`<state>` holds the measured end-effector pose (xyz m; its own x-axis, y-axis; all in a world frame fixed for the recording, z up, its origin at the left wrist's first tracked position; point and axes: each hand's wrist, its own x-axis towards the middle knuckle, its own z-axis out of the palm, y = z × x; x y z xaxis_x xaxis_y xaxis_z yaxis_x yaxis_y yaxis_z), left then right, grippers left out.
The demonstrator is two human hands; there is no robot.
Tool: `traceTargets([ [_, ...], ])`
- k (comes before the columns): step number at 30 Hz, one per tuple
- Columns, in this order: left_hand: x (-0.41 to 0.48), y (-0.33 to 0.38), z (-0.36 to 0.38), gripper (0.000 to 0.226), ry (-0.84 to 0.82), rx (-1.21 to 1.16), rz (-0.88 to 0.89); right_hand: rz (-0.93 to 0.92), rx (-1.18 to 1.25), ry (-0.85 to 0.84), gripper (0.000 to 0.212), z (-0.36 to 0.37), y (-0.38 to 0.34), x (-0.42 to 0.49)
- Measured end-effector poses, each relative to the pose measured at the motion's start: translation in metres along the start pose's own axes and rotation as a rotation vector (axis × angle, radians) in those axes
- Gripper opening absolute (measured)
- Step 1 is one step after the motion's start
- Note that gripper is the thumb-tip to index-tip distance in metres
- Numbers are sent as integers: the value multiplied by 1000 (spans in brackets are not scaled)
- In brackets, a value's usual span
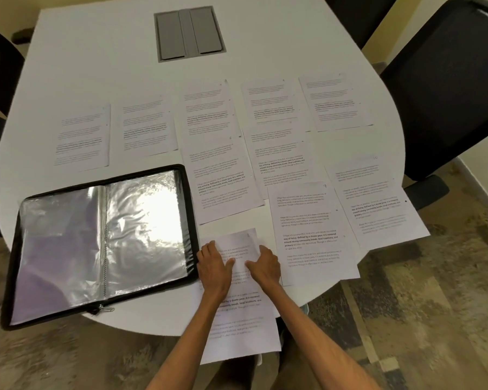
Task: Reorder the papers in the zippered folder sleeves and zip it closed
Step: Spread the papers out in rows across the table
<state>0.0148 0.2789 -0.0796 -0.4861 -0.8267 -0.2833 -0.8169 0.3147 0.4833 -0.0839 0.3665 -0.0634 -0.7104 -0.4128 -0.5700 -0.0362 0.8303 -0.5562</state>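
The black zippered folder (14, 266) lies open at the table's near left, its clear plastic sleeves (141, 235) shining and its zipper pull (103, 308) at the front edge. Several printed sheets are spread over the table to the right and behind it. One printed sheet (237, 313) lies just right of the folder and hangs over the table's near edge. My left hand (213, 266) and my right hand (265, 267) both rest flat on the upper part of that sheet, fingers fairly straight, about a hand's width apart.
The white round-ended table (110, 66) has a grey cable hatch (189, 32) at its far middle. A black office chair (448, 88) stands at the right, and dark chairs stand at the left edge and the back. The sheet at the far right (383, 204) overhangs the table edge.
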Motion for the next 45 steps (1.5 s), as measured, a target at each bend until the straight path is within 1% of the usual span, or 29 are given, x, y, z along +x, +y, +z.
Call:
traceTargets([
  [3,1,-5,-2,73,25,-149,-37,-26,217,-76,18,-13,0,5],
  [5,1,-5,-6,72,53,-217,-43,-42,334,-142,10,-26,-3,11],
  [7,2,-2,-12,74,58,-277,-55,-31,408,-200,13,-43,-5,21],
  [9,5,3,-17,78,37,-362,-90,-4,454,-222,25,-62,-8,31],
  [11,15,5,-20,85,-15,-492,-145,10,506,-215,35,-82,-11,41],
  [13,27,7,-22,85,-83,-643,-196,35,602,-201,37,-103,-13,48],
  [14,33,10,-23,79,-118,-686,-190,50,664,-198,39,-114,-14,51],
  [17,46,31,-31,39,-233,-728,-74,64,782,-174,46,-146,-16,60],
  [18,47,41,-33,31,-262,-767,-54,62,801,-162,46,-155,-17,62],
  [19,48,52,-36,27,-280,-810,-44,62,822,-143,43,-162,-17,66],
  [21,53,74,-36,25,-278,-880,-39,59,853,-107,39,-178,-17,70],
  [23,61,96,-33,23,-247,-913,-53,44,872,-90,39,-193,-15,77],
  [26,80,129,-23,24,-184,-925,-82,32,846,-90,24,-215,-8,93],
  [27,89,141,-19,27,-169,-920,-83,36,821,-72,25,-223,-3,101],
  [29,106,163,-7,37,-145,-913,-95,55,765,-45,53,-240,11,121],
  [30,114,174,0,42,-139,-904,-106,57,758,-44,58,-250,17,131],
  [32,130,198,14,48,-135,-885,-109,55,756,-23,35,-269,27,151],
  [34,142,230,23,42,-130,-884,-96,70,762,27,21,-293,28,169],
  [37,165,276,37,30,-132,-903,-76,52,753,98,16,-328,31,207],
  [39,183,301,49,26,-166,-908,-81,52,745,136,17,-350,33,235],
  [41,201,320,61,23,-211,-870,-103,59,730,174,23,-371,37,264],
  [43,217,334,74,13,-233,-823,-142,71,713,192,32,-386,42,292],
  [45,230,345,86,3,-238,-801,-163,77,700,200,36,-398,46,317],
])
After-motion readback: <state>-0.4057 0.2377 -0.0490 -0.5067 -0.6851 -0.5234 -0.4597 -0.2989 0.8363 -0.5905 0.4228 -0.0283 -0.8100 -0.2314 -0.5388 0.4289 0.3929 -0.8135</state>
